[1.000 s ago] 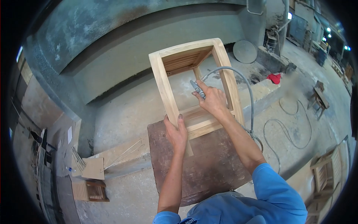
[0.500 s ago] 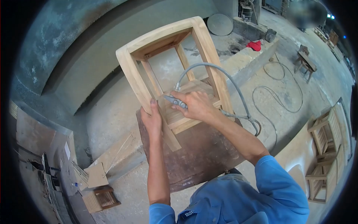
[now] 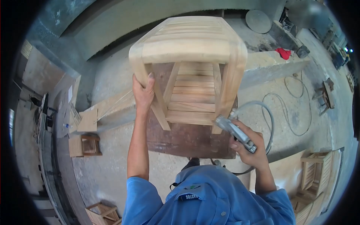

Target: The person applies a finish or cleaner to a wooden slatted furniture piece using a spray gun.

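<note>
A pale wooden stool (image 3: 185, 52) with a slatted top and a slatted lower shelf (image 3: 191, 107) stands on a brown board (image 3: 183, 144) in front of me. My left hand (image 3: 144, 93) is closed around its left front leg, just under the top. In my right hand (image 3: 250, 150) is a silver air gun (image 3: 236, 132), its head close to the foot of the right front leg. A grey hose (image 3: 270, 129) loops from the gun around the right of my hand.
More small slatted wooden stools stand at the lower left (image 3: 85, 145) and lower right (image 3: 317, 170). A thin hose (image 3: 287, 112) lies coiled on the floor at right, near a small bench (image 3: 325, 95). A red cloth (image 3: 284, 53) rests on a low concrete ledge (image 3: 262, 69).
The stool has turned and tipped, so its slatted top and lower shelf now face me. My right hand has drawn the air gun out of the frame, down to the right. My left hand still grips a leg.
</note>
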{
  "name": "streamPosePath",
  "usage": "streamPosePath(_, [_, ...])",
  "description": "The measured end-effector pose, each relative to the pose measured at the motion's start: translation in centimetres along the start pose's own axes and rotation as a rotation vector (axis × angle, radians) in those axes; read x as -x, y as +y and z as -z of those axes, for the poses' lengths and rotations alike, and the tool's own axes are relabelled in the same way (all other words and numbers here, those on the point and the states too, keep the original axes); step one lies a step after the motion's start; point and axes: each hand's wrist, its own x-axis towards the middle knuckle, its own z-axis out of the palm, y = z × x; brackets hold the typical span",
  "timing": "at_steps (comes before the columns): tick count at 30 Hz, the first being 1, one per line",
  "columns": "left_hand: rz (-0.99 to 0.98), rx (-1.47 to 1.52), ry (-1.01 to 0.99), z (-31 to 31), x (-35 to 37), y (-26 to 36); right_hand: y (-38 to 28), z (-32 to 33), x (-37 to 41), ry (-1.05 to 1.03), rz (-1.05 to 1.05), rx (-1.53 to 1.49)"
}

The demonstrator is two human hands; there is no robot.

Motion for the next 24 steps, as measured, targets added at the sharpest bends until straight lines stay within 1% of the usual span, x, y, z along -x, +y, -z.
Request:
streamPosePath(2, [-0.081,-0.01,-0.052,1.7,3.2,-1.8,1.3,1.5,3.3,-0.001,-0.026,0.011])
streamPosePath(4, [-0.046,-0.038,-0.031,3.1,7.3,-3.9,2.7,2.8,6.0,-0.022,-0.082,0.007])
streamPosePath(5, [-0.022,-0.052,-0.029,3.7,9.3,-4.9,3.5,3.3,7.3,-0.041,-0.074,0.009])
streamPosePath(7, [-0.012,-0.055,-0.034,5.0,13.4,-7.6,5.2,3.9,9.8,-0.02,-0.146,-0.032])
streamPosePath(8, [-0.007,-0.056,-0.052,5.6,14.8,-7.3,6.1,3.9,11.0,-0.033,-0.135,-0.028])
streamPosePath(9, [0.046,-0.047,-0.048,6.1,16.0,-7.1,6.9,3.8,12.1,0.004,-0.156,-0.057])
streamPosePath(10, [0.044,-0.049,-0.027,6.5,16.1,-6.9,7.2,3.8,12.9,0.038,-0.179,-0.086])
streamPosePath(11, [0.101,-0.066,-0.075,6.8,15.9,-7.0,6.5,4.0,13.3,0.009,-0.248,-0.08])
streamPosePath(12, [0.16,-0.08,-0.119,7.2,15.6,-7.0,6.2,3.9,13.9,-0.017,-0.236,-0.069])
streamPosePath(13, [0.155,-0.227,-0.091,7.4,15.0,-6.8,6.0,3.7,14.3,-0.01,-0.239,-0.104])
streamPosePath(14, [0.155,-0.225,-0.061,7.5,15.2,-6.5,5.9,3.6,14.8,0.0,-0.24,-0.14])
streamPosePath(17, [0.142,-0.223,-0.035,7.6,14.3,-7.0,5.0,3.5,15.9,-0.004,-0.161,-0.094])
streamPosePath(19, [0.146,-0.072,0.012,7.5,14.6,-8.5,4.2,2.9,16.6,0.009,-0.129,-0.066])
streamPosePath(20, [0.129,-0.067,0.007,7.6,15.3,-9.7,3.7,2.4,16.9,0.023,-0.118,-0.066])
streamPosePath(22, [0.229,-0.126,0.018,8.3,17.8,-11.6,2.7,1.0,17.6,0.031,-0.083,-0.039])
streamPosePath(23, [0.386,-0.226,-0.058,8.4,19.5,-10.8,2.3,0.3,17.8,0.041,-0.081,-0.042])
streamPosePath(24, [0.542,-0.327,-0.135,8.5,21.9,-10.1,1.9,-0.8,17.9,0.033,-0.026,-0.005])
